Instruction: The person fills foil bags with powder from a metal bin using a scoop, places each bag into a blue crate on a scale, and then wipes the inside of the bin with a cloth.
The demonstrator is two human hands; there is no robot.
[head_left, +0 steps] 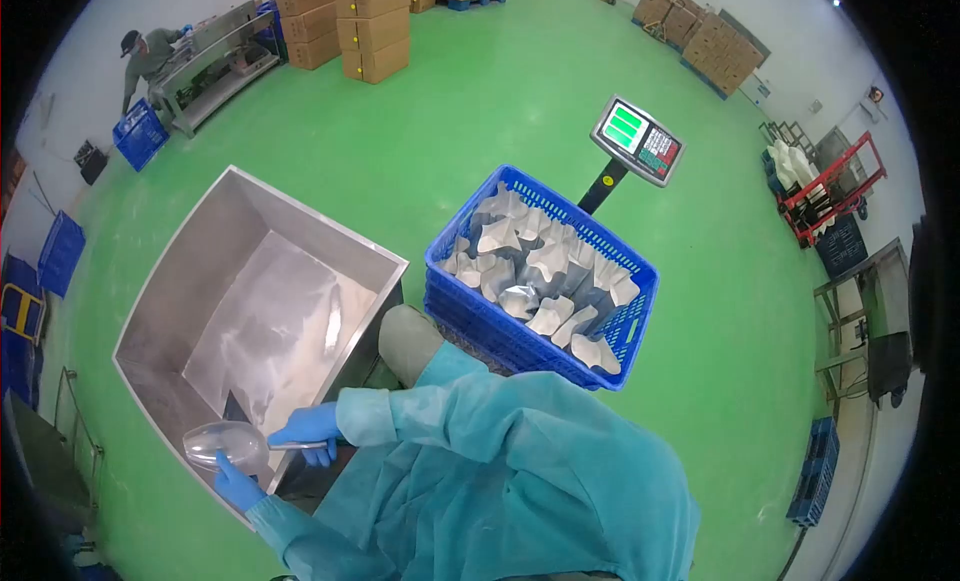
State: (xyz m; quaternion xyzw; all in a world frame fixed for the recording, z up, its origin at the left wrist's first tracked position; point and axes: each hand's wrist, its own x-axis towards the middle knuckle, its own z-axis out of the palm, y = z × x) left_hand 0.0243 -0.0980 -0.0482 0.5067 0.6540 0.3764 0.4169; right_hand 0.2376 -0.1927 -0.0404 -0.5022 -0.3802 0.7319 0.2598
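Note:
In the head view, a shiny rounded scoop (215,442) is over the near corner of a large steel bin (205,256). My right hand (312,428), in a blue glove, is closed round its metal handle. Low on the left, my left hand (238,483), also gloved, grips the scoop's bowl from the near side, one finger lying across it. Pale, powdery material (345,316) lies along the right side of the bin floor. Beside the bin, a blue crate (470,314) carries several silvery-white bags (548,261) with spread, wavy tops.
A scale display (638,139) on a black post rises behind the crate. Cardboard boxes (372,31) are stacked at the back. At far left a person (150,59) bends at a metal bench (225,66). Along the right wall stands a red trolley (832,186).

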